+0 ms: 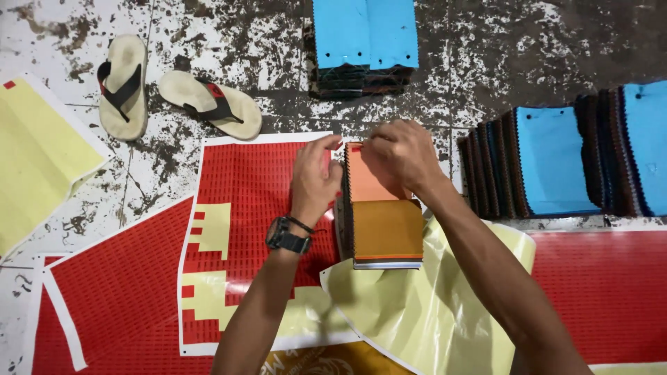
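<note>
Fingers of both hands pinch at the top edge of the swatch stack, right on a small red sticker. Left hand: thumb and forefinger closed toward the sticker corner, black watch on the wrist. Right hand: fingertips pressed down on the same top edge, palm over the upper swatch.

Stack lies on the floor between the two forearms, partly on a crumpled yellow backing sheet. Top swatch salmon, the one below it orange-brown; dark swatch edges show along the left side.

Near: red sticker sheets around the stack, 3 visible — one under the left hand with yellow peeled patches, one lower left, one at right.

Left edge: 1 more yellow sheet, flat.

Farther right: fanned swatch row, 2 blue faces showing among dark ones; can't count the total.

Far top: 1 more swatch pile, blue on top, dark layers under it.

Far left: 2 sandals, beige soles with black straps, side by side on the stained floor.
</note>
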